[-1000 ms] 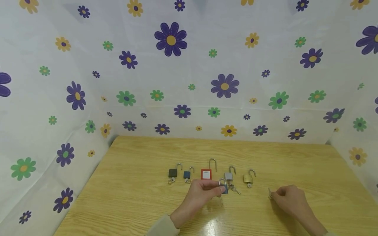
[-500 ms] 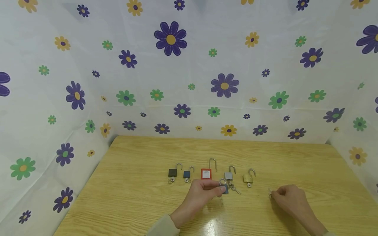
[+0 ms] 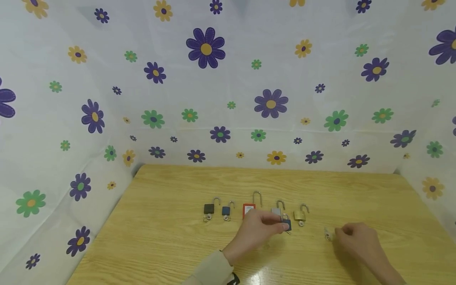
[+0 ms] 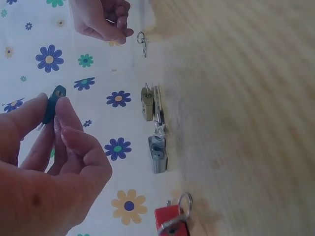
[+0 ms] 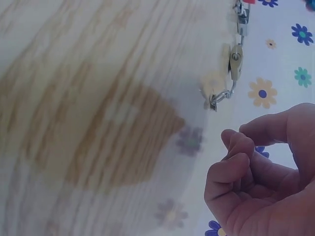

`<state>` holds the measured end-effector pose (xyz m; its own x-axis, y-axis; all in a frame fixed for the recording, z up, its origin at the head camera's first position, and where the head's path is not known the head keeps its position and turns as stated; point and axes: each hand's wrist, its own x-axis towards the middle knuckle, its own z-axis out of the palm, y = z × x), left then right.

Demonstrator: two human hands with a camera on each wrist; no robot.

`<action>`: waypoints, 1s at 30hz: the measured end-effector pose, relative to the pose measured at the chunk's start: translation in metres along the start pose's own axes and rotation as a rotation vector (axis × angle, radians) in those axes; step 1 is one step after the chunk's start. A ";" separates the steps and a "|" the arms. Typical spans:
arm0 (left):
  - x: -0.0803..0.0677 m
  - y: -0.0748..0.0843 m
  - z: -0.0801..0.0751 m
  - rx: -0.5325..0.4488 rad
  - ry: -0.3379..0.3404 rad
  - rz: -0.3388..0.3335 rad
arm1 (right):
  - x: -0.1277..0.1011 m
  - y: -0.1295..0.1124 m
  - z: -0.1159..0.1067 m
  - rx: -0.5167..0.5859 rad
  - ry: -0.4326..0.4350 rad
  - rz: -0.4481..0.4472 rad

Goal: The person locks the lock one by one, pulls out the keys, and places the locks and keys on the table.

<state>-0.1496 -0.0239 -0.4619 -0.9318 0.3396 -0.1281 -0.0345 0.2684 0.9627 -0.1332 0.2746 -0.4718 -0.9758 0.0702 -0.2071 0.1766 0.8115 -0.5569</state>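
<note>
The left hand (image 3: 260, 229) carried the blue padlock (image 3: 286, 224) rightward toward the brass padlock (image 3: 299, 215).

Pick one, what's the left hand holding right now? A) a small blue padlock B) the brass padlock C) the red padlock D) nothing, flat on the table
A: the left hand pinches a small blue padlock at its fingertips, just in front of the row on the table; the red padlock and brass padlock lie untouched in that row.
</note>
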 end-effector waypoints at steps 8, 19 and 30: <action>0.031 0.009 0.030 0.161 -0.007 0.068 | 0.000 0.000 -0.004 -0.008 0.002 -0.019; 0.061 0.024 0.067 0.370 0.040 0.140 | -0.002 -0.002 -0.009 -0.016 0.038 -0.044; 0.083 0.024 0.090 0.497 0.096 0.075 | -0.004 -0.003 -0.010 -0.030 0.045 -0.037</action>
<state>-0.1947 0.0918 -0.4713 -0.9548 0.2968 -0.0179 0.1885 0.6507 0.7355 -0.1307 0.2779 -0.4614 -0.9865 0.0651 -0.1502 0.1370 0.8310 -0.5392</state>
